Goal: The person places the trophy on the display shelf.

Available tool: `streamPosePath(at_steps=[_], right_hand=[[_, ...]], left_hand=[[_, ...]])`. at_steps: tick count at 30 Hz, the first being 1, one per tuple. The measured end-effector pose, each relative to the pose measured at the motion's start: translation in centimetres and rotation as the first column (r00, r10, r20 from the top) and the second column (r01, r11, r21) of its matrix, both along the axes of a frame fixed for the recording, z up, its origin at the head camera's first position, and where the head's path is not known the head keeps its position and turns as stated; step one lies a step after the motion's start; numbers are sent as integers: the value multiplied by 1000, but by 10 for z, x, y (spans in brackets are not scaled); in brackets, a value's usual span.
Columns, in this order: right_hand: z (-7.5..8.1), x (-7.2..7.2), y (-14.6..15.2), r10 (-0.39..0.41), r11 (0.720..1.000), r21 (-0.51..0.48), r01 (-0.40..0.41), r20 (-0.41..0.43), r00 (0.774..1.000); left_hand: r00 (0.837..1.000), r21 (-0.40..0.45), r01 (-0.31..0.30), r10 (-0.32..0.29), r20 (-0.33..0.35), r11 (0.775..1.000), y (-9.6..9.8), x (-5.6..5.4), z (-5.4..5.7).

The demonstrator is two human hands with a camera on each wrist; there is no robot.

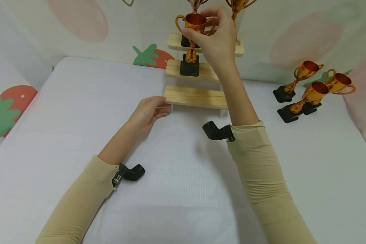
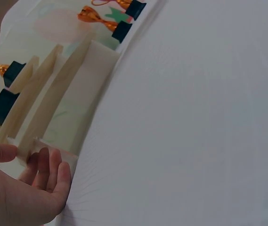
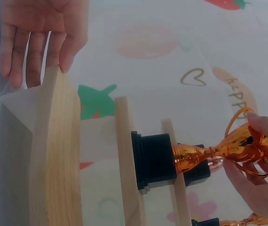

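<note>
My right hand [image 1: 222, 42] grips a small gold trophy [image 1: 191, 56] by its two-handled cup. The trophy's black base sits at the left part of the middle step of a stepped wooden display stand [image 1: 198, 96]. In the right wrist view, the base [image 3: 155, 160] meets that board. My left hand [image 1: 144, 113] pinches the left end of the lowest step, thumb on the board and fingers beneath. The left wrist view also shows this hold [image 2: 35, 188]. Behind the gripped trophy, a pinkish trophy [image 1: 197, 4] and a gold trophy [image 1: 238, 7] stand on the top step, partly hidden.
Three gold trophies, one of them the leftmost trophy [image 1: 292, 81], stand on black bases at the table's back right. A white cloth [image 1: 158, 203] covers the table. A curtain [image 1: 134, 34] with printed strawberries hangs right behind the stand.
</note>
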State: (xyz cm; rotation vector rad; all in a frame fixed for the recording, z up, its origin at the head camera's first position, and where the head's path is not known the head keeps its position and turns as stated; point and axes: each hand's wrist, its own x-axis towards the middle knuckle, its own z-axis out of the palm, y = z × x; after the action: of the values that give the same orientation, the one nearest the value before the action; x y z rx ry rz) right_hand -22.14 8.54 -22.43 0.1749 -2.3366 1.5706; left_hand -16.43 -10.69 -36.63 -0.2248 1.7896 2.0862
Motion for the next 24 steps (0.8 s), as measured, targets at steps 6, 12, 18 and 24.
streamPosePath(at_steps=[6, 12, 18, 24], right_hand=[[0, 1, 1, 14, 1000, 19, -14, -4, 1000], [1, 3, 4, 16, 1000, 21, -16, -3, 1000], [0, 7, 13, 27, 999, -37, -28, -16, 1000], [-2, 13, 21, 38, 998, -48, -40, -35, 999]], left_hand=[[1000, 4, 3, -3, -3, 1000, 0, 0, -1], [1000, 1, 0, 0, -3, 1000, -1, 0, -1], [1000, -4, 2, -2, -5, 1000, 0, -1, 0], [1000, -12, 5, -5, -8, 1000, 0, -1, 1]])
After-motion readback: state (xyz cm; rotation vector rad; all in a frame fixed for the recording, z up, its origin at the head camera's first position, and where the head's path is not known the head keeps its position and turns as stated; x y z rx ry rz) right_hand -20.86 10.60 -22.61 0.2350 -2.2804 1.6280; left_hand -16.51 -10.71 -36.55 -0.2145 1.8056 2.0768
